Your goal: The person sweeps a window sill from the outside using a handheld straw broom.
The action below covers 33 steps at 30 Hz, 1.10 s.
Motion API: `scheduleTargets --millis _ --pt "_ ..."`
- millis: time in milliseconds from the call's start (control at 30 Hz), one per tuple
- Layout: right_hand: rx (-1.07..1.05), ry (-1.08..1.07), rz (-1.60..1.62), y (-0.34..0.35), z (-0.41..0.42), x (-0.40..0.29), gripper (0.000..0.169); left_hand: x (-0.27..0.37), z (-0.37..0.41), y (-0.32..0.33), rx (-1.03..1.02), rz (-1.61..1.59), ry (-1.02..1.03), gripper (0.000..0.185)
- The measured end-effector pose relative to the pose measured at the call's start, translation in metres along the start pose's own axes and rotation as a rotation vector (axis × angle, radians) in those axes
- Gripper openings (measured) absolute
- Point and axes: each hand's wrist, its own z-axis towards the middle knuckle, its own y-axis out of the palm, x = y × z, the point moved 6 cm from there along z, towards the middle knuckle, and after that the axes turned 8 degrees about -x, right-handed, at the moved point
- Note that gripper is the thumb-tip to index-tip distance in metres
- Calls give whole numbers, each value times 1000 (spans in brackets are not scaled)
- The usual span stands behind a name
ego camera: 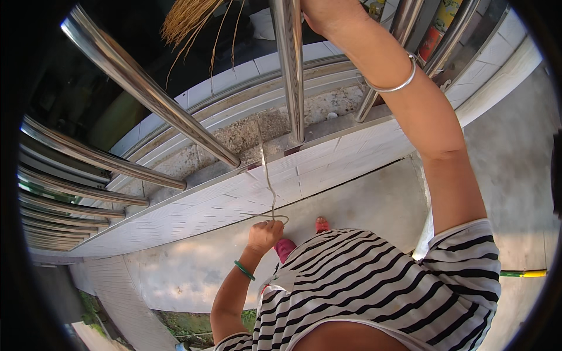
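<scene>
My left hand (265, 234), below a green bangle, is closed around a thin cord or wire (271, 193). The strand runs up from the fist to the window ledge between two metal bars, with a loose end curling beside the fist. My right arm, with a silver bangle (397, 84), reaches up past a shiny metal bar (292, 66). Only the base of my right hand (322, 15) shows at the top edge; its fingers are hidden or cut off. A bundle of dry, straw-like bristles (189, 19) hangs behind the bars near the top, with several long strands trailing down.
A row of stainless steel window bars (193, 127) stands along a gritty ledge (246, 131). Below it is a white tiled wall (290, 175) meeting a concrete floor (373, 197). Red and yellow containers (430, 41) stand behind the bars at upper right. A green and yellow pole (524, 273) lies at right.
</scene>
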Motion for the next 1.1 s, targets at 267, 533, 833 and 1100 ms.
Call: scheduleTargets --millis 267,533,833,1100 --pt "20 -90 -161 -4 7 -36 20 -15 -23 115 -363 -269 -348 13" --pt "-19 -66 -211 -12 3 -48 23 -11 80 115 -130 -301 -279 10" --pt "-141 -7 -394 -18 -6 -65 18 4 111 136 -246 -321 -188 9" --pt "-247 135 -331 -25 -18 -80 18 -14 106 202 -856 -32 -193 15"
